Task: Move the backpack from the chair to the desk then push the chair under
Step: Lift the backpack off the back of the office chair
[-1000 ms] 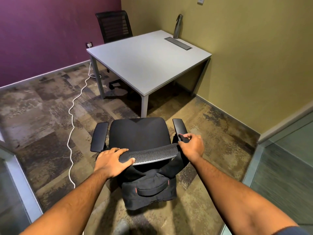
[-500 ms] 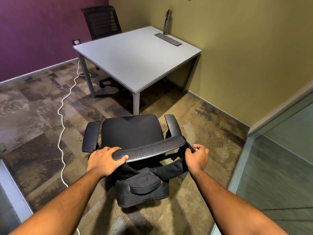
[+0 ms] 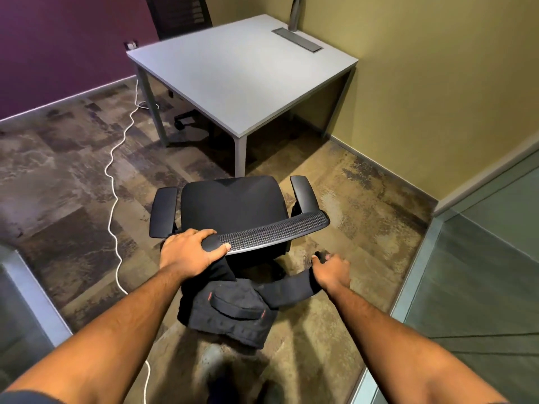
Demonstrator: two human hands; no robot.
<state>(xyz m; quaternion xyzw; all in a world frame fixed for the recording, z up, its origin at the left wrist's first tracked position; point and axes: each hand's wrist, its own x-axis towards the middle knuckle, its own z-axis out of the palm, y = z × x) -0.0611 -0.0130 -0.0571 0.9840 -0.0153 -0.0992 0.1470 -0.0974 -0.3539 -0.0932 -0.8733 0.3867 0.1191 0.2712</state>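
A black office chair point(image 3: 233, 208) with a mesh backrest stands on the carpet a short way from the grey desk point(image 3: 242, 71). A black backpack point(image 3: 230, 313) hangs behind the backrest, near my feet. My left hand point(image 3: 189, 250) grips the left end of the backrest's top edge. My right hand point(image 3: 332, 271) is closed on the backpack's strap, which is off the right end of the backrest and stretched out to the right. The other strap is hidden under my left hand.
A second black chair point(image 3: 178, 16) stands behind the desk by the purple wall. A white cable point(image 3: 112, 185) snakes over the carpet on the left. A bottle point(image 3: 294, 13) and a grey cable tray point(image 3: 297, 39) are on the desk's far side. Glass partitions point(image 3: 478, 287) flank both sides.
My right hand has pulled the strap off the right end of the backrest and moved down and right with it. The left hand stays on the backrest.
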